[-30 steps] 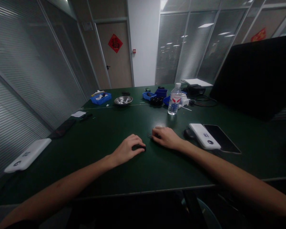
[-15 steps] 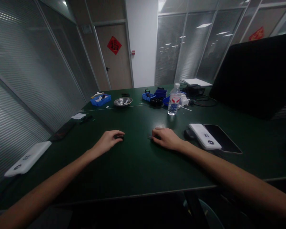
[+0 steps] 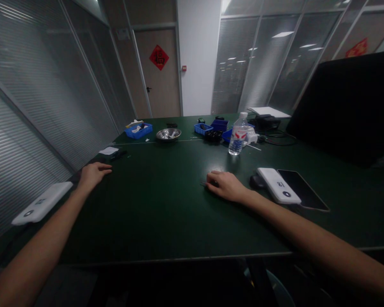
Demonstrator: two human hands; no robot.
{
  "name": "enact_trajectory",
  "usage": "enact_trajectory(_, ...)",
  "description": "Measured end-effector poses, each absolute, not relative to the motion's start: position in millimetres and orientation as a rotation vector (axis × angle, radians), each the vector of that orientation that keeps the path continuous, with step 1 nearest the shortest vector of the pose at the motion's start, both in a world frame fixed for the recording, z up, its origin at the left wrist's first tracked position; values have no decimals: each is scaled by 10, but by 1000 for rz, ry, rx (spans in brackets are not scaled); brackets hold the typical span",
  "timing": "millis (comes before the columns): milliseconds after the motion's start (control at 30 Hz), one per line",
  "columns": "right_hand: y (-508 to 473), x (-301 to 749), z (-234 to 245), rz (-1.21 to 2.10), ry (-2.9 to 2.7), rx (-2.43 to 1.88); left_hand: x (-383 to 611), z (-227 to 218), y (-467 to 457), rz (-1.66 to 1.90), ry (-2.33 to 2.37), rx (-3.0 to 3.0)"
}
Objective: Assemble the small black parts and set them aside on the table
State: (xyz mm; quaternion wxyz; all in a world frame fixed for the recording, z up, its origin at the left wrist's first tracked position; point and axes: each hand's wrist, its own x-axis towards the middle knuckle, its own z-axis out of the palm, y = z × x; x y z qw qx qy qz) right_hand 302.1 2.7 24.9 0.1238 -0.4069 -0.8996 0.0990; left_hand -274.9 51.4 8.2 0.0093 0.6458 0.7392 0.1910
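Note:
My left hand (image 3: pixel 94 175) is over the left side of the dark green table (image 3: pixel 160 204), fingers stretched out to the right. Nothing shows between its fingers. Just beyond it are a small black item (image 3: pixel 119 155) and a white paper (image 3: pixel 109 150). My right hand (image 3: pixel 225 186) rests on the table right of the middle, its fingers curled and closed. A small thin greyish object (image 3: pixel 203 183) sticks out at its fingertips; most of it is hidden, so its kind is unclear.
A water bottle (image 3: pixel 238 134) stands beyond my right hand. Farther back are a metal bowl (image 3: pixel 168 135) and blue trays (image 3: pixel 139 132). White power banks lie at right (image 3: pixel 278 185) and left (image 3: pixel 41 204). A black monitor (image 3: pixel 348 102) stands at right.
My left hand has moved left, from near the table's middle toward the black item and the paper. My right hand has stayed in place. The view has shifted slightly.

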Motion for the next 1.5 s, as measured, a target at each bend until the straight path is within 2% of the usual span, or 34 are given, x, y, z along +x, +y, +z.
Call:
enact_trajectory(1033,62,3041,182,264,-2620,-1159,-2398,201,386,228,2468,2245)
enact_trajectory(1500,61,3032,182,269,-2613,-1169,-2388,187,404,331,2427,2188)
